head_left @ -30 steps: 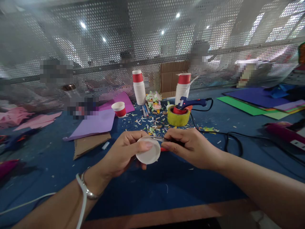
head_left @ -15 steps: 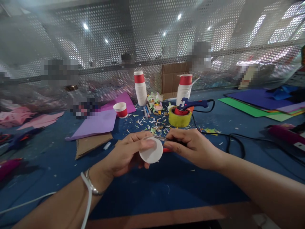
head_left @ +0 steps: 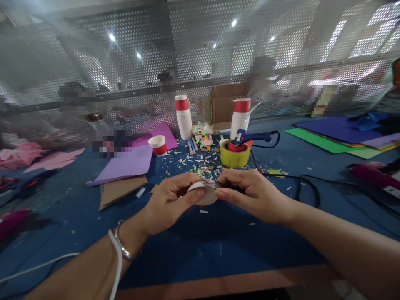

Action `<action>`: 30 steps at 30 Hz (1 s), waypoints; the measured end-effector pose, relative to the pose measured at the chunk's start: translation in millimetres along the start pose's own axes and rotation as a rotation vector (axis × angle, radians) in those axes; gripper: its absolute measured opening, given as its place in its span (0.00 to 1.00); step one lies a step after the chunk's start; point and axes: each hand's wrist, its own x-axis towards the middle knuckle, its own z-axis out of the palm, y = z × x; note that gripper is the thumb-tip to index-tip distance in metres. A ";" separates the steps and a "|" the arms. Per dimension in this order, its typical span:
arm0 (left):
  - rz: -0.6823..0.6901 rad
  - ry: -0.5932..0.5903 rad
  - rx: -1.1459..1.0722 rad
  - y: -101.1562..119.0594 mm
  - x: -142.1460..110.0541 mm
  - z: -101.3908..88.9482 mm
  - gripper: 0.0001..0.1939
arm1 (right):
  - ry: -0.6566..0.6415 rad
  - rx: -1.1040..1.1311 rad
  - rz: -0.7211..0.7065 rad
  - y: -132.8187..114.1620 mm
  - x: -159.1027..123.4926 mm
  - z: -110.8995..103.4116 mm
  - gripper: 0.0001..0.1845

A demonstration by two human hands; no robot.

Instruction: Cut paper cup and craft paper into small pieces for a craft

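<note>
My left hand (head_left: 170, 202) pinches a white round paper disc (head_left: 209, 198), its thumb lying on the disc's face. The disc is tilted, and its far edge meets the metal blades of a pair of scissors (head_left: 213, 184). Those scissors are gripped in my right hand (head_left: 254, 195), whose fingers hide most of the handles; a bit of red shows beneath them. Both hands are held above the blue tabletop (head_left: 193, 250), close together. A small white paper scrap (head_left: 204, 211) lies below the disc.
Beyond my hands are paper clippings (head_left: 200, 160), two cup stacks (head_left: 184, 123) and a red-and-white paper cup (head_left: 158, 145). A blue glue gun (head_left: 254, 136) rests on a yellow tape roll (head_left: 234, 157), its black cord (head_left: 300, 179) running right. Purple paper (head_left: 128, 162) and cardboard (head_left: 121, 189) lie left.
The disc has tipped flatter and shifted slightly right and up, with my left thumb now nearer its middle. A white scrap has appeared on the table below it. The right hand has barely moved.
</note>
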 end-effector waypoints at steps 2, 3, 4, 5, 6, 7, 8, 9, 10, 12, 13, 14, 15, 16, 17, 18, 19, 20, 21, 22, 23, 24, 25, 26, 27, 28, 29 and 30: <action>0.022 0.015 0.039 -0.7 -0.7 0.5 0.08 | 0.000 0.000 -0.012 0.4 -0.4 0.0 0.17; 0.029 0.020 0.057 -1.0 -1.2 0.5 0.08 | -0.001 -0.002 -0.014 0.8 -0.7 0.1 0.17; 0.033 0.022 0.071 -1.3 -1.7 0.3 0.08 | 0.000 -0.005 -0.014 1.3 -0.9 0.2 0.17; 0.033 0.022 0.082 -1.6 -2.2 0.1 0.08 | 0.001 -0.007 -0.016 1.8 -1.1 0.4 0.16; 0.029 0.021 0.091 -1.8 -2.7 -0.3 0.08 | 0.002 -0.009 -0.018 2.3 -1.2 0.6 0.16; 0.026 0.017 0.097 -2.0 -3.1 -0.6 0.08 | 0.002 -0.011 -0.024 2.7 -1.2 0.8 0.15; 0.024 0.014 0.105 -2.2 -3.4 -1.0 0.08 | 0.002 -0.012 -0.032 3.0 -1.2 1.0 0.15; 0.026 0.012 0.117 -2.3 -3.5 -1.2 0.08 | 0.002 -0.014 -0.041 3.0 -1.1 1.1 0.14; 0.031 0.010 0.136 -2.3 -3.6 -1.3 0.09 | 0.005 -0.021 -0.050 2.9 -0.9 1.2 0.14; 0.042 0.008 0.182 -1.6 -3.3 -1.1 0.10 | 0.012 -0.044 -0.066 2.4 -0.6 1.3 0.15; 0.045 0.008 0.199 -0.9 -3.0 -0.6 0.10 | 0.017 -0.058 -0.073 2.0 -0.5 1.2 0.15; 0.045 0.008 0.209 0.0 -2.8 -0.1 0.11 | 0.020 -0.072 -0.077 1.7 -0.5 1.1 0.15; 0.043 0.006 0.211 1.1 -2.7 0.6 0.12 | 0.021 -0.082 -0.081 1.3 -0.6 1.1 0.15; 0.040 0.004 0.208 2.4 -2.6 1.3 0.12 | 0.022 -0.088 -0.084 1.1 -0.7 1.0 0.16; 0.038 0.002 0.207 3.6 -2.7 2.0 0.13 | 0.022 -0.091 -0.086 0.8 -0.9 1.1 0.16; 0.037 0.004 0.211 4.8 -3.0 2.5 0.14 | 0.024 -0.095 -0.088 0.5 -1.2 1.2 0.16; 0.039 0.007 0.220 5.8 -3.4 3.0 0.14 | 0.025 -0.098 -0.090 0.2 -1.4 1.4 0.16; 0.041 0.013 0.232 6.7 -3.9 3.2 0.14 | 0.025 -0.101 -0.094 -0.2 -1.6 1.6 0.16; 0.040 0.020 0.244 7.4 -4.4 3.4 0.15 | 0.027 -0.103 -0.096 -0.6 -1.8 1.9 0.16; 0.037 0.026 0.256 7.9 -4.9 3.4 0.15 | 0.029 -0.102 -0.099 -1.0 -1.9 2.2 0.16; 0.035 0.030 0.265 8.3 -5.3 3.4 0.15 | 0.030 -0.099 -0.101 -1.3 -1.9 2.5 0.16; 0.034 0.031 0.269 8.6 -5.7 3.4 0.15 | 0.032 -0.093 -0.103 -1.6 -1.8 2.7 0.16; 0.035 0.032 0.271 8.7 -5.9 3.3 0.15 | 0.033 -0.085 -0.103 -1.7 -1.8 2.8 0.16; 0.037 0.033 0.272 8.7 -6.0 3.3 0.15 | 0.034 -0.077 -0.103 -1.7 -1.8 2.9 0.16; 0.041 0.036 0.272 8.6 -6.1 3.3 0.15 | 0.032 -0.068 -0.103 -1.7 -1.8 3.1 0.16; 0.046 0.039 0.272 8.5 -6.1 3.2 0.15 | 0.032 -0.058 -0.101 -1.5 -2.0 3.2 0.16; 0.045 0.044 0.272 8.3 -6.1 3.2 0.15 | 0.031 -0.048 -0.095 -1.5 -2.4 3.4 0.16; 0.041 0.048 0.268 8.1 -6.0 3.1 0.15 | 0.029 -0.036 -0.090 -1.5 -2.8 3.6 0.16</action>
